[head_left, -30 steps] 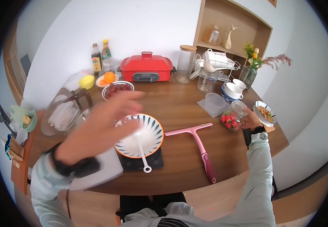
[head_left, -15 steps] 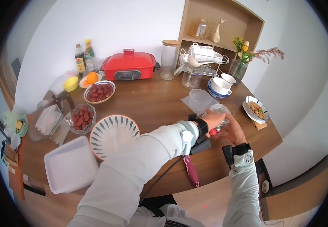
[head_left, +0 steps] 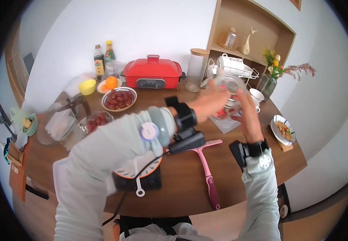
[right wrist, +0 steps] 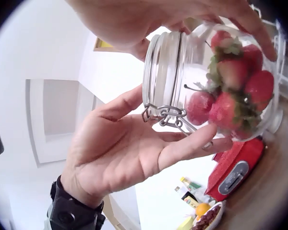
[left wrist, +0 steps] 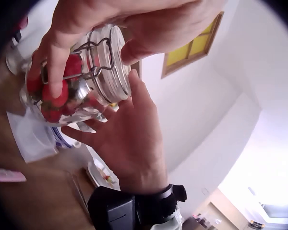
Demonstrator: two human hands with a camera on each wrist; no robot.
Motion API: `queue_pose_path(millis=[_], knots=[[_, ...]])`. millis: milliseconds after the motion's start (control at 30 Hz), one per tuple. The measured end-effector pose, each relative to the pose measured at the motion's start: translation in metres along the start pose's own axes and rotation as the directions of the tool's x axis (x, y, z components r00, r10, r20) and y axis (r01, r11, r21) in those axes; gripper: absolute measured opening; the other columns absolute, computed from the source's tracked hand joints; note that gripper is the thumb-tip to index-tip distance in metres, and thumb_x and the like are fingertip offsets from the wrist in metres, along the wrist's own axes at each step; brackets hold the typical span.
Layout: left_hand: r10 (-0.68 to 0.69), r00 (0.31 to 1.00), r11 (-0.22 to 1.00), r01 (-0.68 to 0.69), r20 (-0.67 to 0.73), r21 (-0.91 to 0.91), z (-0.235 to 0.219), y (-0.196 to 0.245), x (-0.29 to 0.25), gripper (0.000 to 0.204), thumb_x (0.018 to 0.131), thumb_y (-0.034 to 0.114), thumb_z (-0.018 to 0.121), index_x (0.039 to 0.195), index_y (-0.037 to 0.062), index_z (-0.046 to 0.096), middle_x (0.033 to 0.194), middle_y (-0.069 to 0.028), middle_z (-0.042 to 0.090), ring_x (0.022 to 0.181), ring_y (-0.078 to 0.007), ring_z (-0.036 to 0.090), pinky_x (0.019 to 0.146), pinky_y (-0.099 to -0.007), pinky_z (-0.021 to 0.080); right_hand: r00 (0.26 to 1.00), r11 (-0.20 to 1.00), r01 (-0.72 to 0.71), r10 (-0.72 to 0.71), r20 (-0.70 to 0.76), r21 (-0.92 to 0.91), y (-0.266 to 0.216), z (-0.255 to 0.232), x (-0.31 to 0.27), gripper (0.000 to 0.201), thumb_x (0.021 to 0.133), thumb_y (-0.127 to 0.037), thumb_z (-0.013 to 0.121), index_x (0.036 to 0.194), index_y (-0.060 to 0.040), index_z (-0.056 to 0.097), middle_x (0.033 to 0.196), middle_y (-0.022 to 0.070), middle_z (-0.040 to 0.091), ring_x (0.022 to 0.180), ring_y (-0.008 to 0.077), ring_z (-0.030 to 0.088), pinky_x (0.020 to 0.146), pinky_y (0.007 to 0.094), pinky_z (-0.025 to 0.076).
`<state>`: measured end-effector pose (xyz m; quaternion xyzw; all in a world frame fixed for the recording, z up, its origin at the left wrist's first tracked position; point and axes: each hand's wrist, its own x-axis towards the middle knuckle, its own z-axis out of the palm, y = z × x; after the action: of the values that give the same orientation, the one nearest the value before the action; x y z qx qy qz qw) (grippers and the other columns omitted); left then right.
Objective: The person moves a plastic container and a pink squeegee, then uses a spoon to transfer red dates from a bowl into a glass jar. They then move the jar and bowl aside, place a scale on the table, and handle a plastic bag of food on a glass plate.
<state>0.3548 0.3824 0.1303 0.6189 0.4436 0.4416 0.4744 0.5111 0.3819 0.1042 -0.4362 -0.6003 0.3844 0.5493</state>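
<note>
Both hands hold a glass clip-top jar (head_left: 231, 89) up above the right half of the table. Red strawberries (right wrist: 230, 81) with green leaves fill its lower part. A glass lid (right wrist: 153, 67) sits on the mouth, with a wire clasp (left wrist: 93, 72) at the side. My left hand (head_left: 211, 101) grips the jar from the left, its fingers along the glass and thumb near the lid. Opposite it, my right hand (head_left: 249, 118) supports the jar from the right, thumb by the lid rim. The jar lies tilted sideways in both wrist views.
Below the hands lies a pink squeegee (head_left: 206, 164). A patterned bowl (head_left: 150, 169) with a white spoon (head_left: 139, 186) sits on a black scale (head_left: 154, 181), partly behind the left sleeve. Farther back stand a red electric cooker (head_left: 153, 72), a bowl of dates (head_left: 120, 99) and a cup rack (head_left: 238, 68).
My left hand has crossed from over the patterned bowl to the jar. Both hands have since raised the jar from the table.
</note>
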Motion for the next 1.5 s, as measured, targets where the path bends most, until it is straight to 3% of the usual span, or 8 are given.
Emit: queue_pose_path(millis=[233,300,667,933,1033,1100,1233,1500], knots=[[0.069,0.939,0.946,-0.169,0.336,0.278,-0.136,-0.089,0.069,0.042,0.089,0.021,0.053,0.124,0.0008,0.041,0.120,-0.0151,0.050,0.108,-0.0292,0.053,0.085,-0.0504,0.049,0.858,0.940,-0.341,0.314,0.406,-0.007,0.060,0.098,0.095,0.068,0.083,-0.056,0.050,0.134,-0.0123,0.035,0.133,0.0164,0.036,0.114,0.0344,0.042,0.079,0.0601,0.042],[-0.226,0.967,0.972,0.232,0.118,-0.040,-0.145,-0.103,0.062,0.039,0.089,0.020,0.053,0.122,0.0009,0.045,0.116,-0.0153,0.054,0.102,-0.0299,0.057,0.082,-0.0513,0.050,0.836,0.923,-0.370,0.379,0.396,-0.102,0.068,0.122,0.105,0.063,0.083,-0.052,0.052,0.129,-0.0110,0.039,0.130,0.0155,0.040,0.113,0.0352,0.042,0.077,0.0632,0.042],[-0.522,0.846,0.845,0.494,-0.107,-0.206,-0.173,-0.129,0.051,0.044,0.088,0.023,0.053,0.125,0.0006,0.042,0.122,-0.0178,0.048,0.102,-0.0349,0.056,0.077,-0.0514,0.053,0.754,0.864,-0.497,0.477,0.452,-0.081,0.096,0.185,0.109,0.057,0.086,-0.049,0.050,0.129,-0.0126,0.042,0.134,0.0139,0.039,0.122,0.0365,0.037,0.083,0.0668,0.035],[-0.460,0.877,0.887,0.462,-0.136,-0.022,-0.170,-0.118,0.040,0.058,0.087,0.028,0.055,0.132,-0.0009,0.033,0.126,-0.0188,0.046,0.114,-0.0335,0.050,0.079,-0.0518,0.052,0.780,0.915,-0.381,0.394,0.487,-0.130,0.092,0.171,0.099,0.074,0.083,-0.062,0.046,0.131,-0.0060,0.040,0.137,0.0208,0.037,0.127,0.0358,0.034,0.092,0.0608,0.035],[-0.356,0.886,0.884,0.423,-0.298,0.201,-0.167,-0.108,0.037,0.072,0.084,0.031,0.057,0.137,-0.0042,0.022,0.130,-0.0239,0.041,0.118,-0.0353,0.046,0.086,-0.0504,0.047,0.938,0.858,0.157,0.026,0.347,-0.489,0.127,0.151,0.166,0.085,0.080,-0.065,0.048,0.126,0.0064,0.042,0.130,0.0276,0.043,0.122,0.0354,0.043,0.095,0.0476,0.040],[-0.183,0.908,0.860,0.333,-0.376,0.386,-0.166,-0.107,0.037,0.078,0.082,0.030,0.058,0.136,-0.0079,0.018,0.129,-0.0305,0.039,0.118,-0.0399,0.045,0.093,-0.0466,0.042,0.979,0.795,0.135,-0.014,0.205,-0.592,0.085,0.128,0.179,0.084,0.077,-0.061,0.055,0.117,0.0115,0.046,0.117,0.0326,0.050,0.111,0.0375,0.051,0.091,0.0427,0.041],[0.051,0.934,0.817,0.165,-0.354,0.552,-0.164,-0.086,0.028,0.081,0.078,0.028,0.058,0.134,-0.0128,0.016,0.125,-0.0387,0.039,0.119,-0.0469,0.041,0.101,-0.0420,0.035,0.850,0.542,0.418,-0.516,0.104,-0.728,0.090,0.097,0.260,0.087,0.068,-0.051,0.070,0.122,0.0104,0.041,0.113,0.0330,0.050,0.111,0.0409,0.049,0.091,0.0436,0.042],[0.196,0.941,0.802,0.008,-0.276,0.597,-0.171,-0.099,0.022,0.079,0.078,0.025,0.057,0.135,-0.0126,0.016,0.122,-0.0375,0.041,0.115,-0.0469,0.043,0.100,-0.0434,0.035,0.972,0.534,0.110,-0.236,-0.023,-0.838,0.096,0.104,0.354,0.103,0.056,-0.059,0.073,0.138,-0.0110,0.034,0.129,0.0324,0.036,0.116,0.0429,0.043,0.098,0.0446,0.037]])
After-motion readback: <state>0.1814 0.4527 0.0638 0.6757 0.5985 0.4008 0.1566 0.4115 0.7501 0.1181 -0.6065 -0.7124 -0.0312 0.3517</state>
